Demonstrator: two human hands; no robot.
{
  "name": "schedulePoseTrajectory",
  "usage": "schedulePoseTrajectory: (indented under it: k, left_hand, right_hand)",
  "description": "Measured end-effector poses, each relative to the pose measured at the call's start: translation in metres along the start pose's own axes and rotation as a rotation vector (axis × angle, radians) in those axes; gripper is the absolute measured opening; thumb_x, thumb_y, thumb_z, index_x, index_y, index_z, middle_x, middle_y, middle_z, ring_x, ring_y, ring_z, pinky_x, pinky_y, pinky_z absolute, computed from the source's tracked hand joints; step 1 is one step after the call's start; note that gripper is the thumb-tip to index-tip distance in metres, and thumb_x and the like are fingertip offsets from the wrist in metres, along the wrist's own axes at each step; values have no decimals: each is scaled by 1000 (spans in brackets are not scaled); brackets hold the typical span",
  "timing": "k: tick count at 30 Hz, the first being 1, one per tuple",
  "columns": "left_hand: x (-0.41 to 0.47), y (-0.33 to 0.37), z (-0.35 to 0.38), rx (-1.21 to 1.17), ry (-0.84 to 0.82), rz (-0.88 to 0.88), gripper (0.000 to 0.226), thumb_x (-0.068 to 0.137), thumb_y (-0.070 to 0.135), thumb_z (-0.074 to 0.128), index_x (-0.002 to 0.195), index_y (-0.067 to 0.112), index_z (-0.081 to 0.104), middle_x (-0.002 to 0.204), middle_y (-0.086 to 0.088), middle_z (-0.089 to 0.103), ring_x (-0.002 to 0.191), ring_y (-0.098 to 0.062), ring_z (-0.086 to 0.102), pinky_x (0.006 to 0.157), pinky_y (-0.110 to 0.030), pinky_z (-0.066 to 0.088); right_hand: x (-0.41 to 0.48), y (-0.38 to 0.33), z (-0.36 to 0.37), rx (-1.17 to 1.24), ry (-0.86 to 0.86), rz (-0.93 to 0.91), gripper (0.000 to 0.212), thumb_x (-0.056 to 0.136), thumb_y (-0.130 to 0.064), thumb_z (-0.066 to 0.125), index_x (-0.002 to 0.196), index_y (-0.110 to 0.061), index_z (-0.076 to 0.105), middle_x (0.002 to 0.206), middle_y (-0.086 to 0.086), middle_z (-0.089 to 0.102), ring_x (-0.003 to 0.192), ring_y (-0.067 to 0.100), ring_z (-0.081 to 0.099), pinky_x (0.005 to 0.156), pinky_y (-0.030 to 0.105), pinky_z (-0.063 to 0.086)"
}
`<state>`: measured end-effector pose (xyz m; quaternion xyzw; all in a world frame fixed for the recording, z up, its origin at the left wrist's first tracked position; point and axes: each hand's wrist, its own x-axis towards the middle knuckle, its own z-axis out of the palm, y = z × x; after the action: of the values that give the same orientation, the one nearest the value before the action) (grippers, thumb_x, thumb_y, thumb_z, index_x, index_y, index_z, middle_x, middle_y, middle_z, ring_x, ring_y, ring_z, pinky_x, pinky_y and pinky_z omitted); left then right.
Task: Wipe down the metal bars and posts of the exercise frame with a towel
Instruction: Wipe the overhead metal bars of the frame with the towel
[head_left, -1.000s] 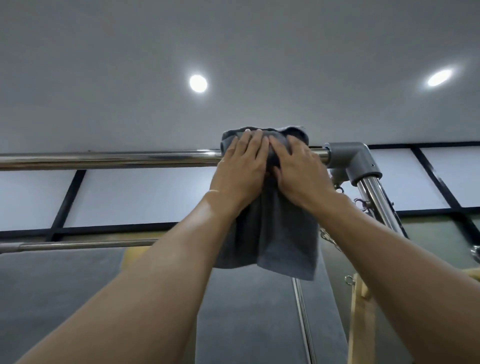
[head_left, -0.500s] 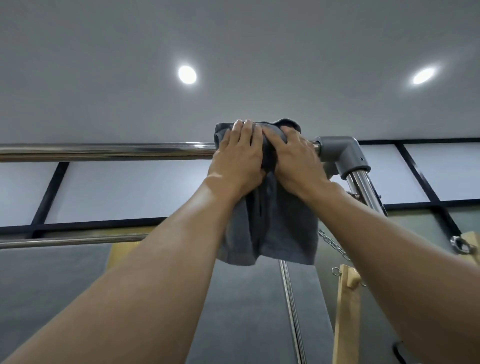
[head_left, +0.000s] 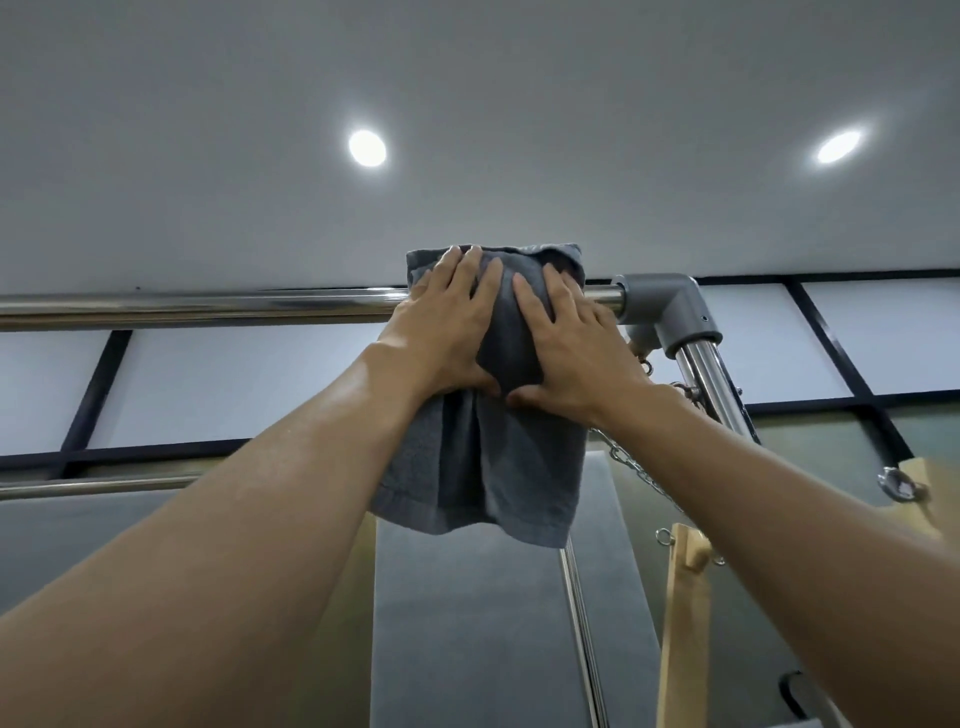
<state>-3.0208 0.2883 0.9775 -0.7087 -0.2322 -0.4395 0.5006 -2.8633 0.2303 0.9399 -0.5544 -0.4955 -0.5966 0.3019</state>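
A grey towel (head_left: 498, 467) is draped over the shiny horizontal top bar (head_left: 208, 306) of the frame, overhead. My left hand (head_left: 441, 327) and my right hand (head_left: 566, 343) lie side by side on the towel, fingers wrapped over the bar through the cloth. The towel's lower half hangs loose below my hands. Just right of my right hand the bar ends in a grey elbow joint (head_left: 670, 306), from which a metal post (head_left: 717, 384) runs down. The stretch of bar under the towel is hidden.
A second, lower horizontal bar (head_left: 93, 486) crosses at the left. A chain (head_left: 639, 467) with hooks and a wooden piece (head_left: 680, 613) hang at the right below the joint. An eye ring (head_left: 898, 486) sits at the far right. A thin rail (head_left: 582, 634) runs down the middle.
Both hands and the towel have shifted slightly left along the top bar, away from the elbow joint. My fingers lie flatter and more spread on the cloth than before.
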Motion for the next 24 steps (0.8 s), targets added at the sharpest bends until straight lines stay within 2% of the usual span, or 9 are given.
schedulePoseTrajectory:
  k: [4, 8, 9, 12, 15, 17, 20, 22, 24]
  left_hand:
    - [5, 4, -4, 109, -12, -60, 117, 74, 51, 76, 155, 15, 0, 158, -22, 8, 147, -40, 9, 116, -51, 23]
    - [11, 2, -4, 244, 68, -78, 95, 77, 35, 70, 151, 14, 15, 143, -17, 36, 128, -37, 37, 102, -49, 34]
    - [12, 1, -4, 257, 98, -76, 89, 77, 32, 70, 148, 14, 21, 138, -16, 42, 123, -36, 41, 98, -47, 36]
    - [12, -1, -6, 233, 156, -43, 72, 76, 29, 70, 137, 13, 37, 129, -12, 51, 115, -34, 48, 90, -44, 39]
    - [6, -3, -12, 47, 174, -5, 61, 76, 29, 69, 130, 12, 45, 121, -11, 57, 112, -34, 52, 91, -43, 40]
    - [-2, -9, -17, -177, 150, -27, 58, 72, 27, 70, 123, 13, 48, 110, -11, 63, 103, -35, 56, 84, -40, 42]
    - [-17, -24, -30, -469, 2, -132, 53, 66, 27, 75, 111, 19, 49, 92, -5, 62, 86, -28, 56, 69, -32, 41]
    - [-27, -33, -37, -543, -114, -172, 45, 67, 25, 79, 104, 20, 55, 91, -1, 62, 84, -21, 55, 67, -28, 39]
    - [-38, -40, -41, -643, -241, -207, 33, 67, 21, 81, 94, 20, 61, 88, -1, 66, 78, -17, 60, 63, -26, 46]
  right_hand:
    - [7, -3, -7, -110, 51, -11, 115, 75, -60, 69, 154, -18, -3, 160, 19, 5, 149, 32, 8, 120, 48, 9]
    - [16, -1, -7, -188, 10, -34, 118, 73, -54, 73, 154, -12, -3, 158, 22, 11, 147, 35, 16, 119, 48, 15]
    - [18, -1, -6, -222, 39, -39, 110, 77, -47, 72, 154, -11, 3, 154, 23, 20, 142, 37, 25, 116, 48, 22]
    - [24, 2, -5, -292, 198, -61, 72, 81, -22, 60, 146, -7, 32, 126, 22, 51, 113, 40, 54, 93, 46, 41]
    - [23, 1, -9, -214, 264, -77, 61, 78, -15, 58, 137, -8, 43, 118, 20, 56, 104, 40, 57, 86, 46, 42]
    - [17, -1, -12, -99, 260, -105, 66, 75, -18, 60, 137, -10, 43, 125, 17, 53, 110, 38, 54, 92, 46, 40]
    - [2, -8, -17, 171, 220, -171, 75, 71, -33, 57, 142, -18, 38, 134, 9, 47, 121, 32, 48, 100, 45, 36]
    - [-9, -16, -20, 353, 133, -193, 79, 71, -51, 52, 143, -24, 34, 137, 3, 43, 125, 26, 45, 102, 44, 33]
    - [-17, -26, -20, 440, -3, -195, 93, 67, -75, 52, 145, -28, 28, 140, -1, 42, 125, 22, 45, 103, 44, 35]
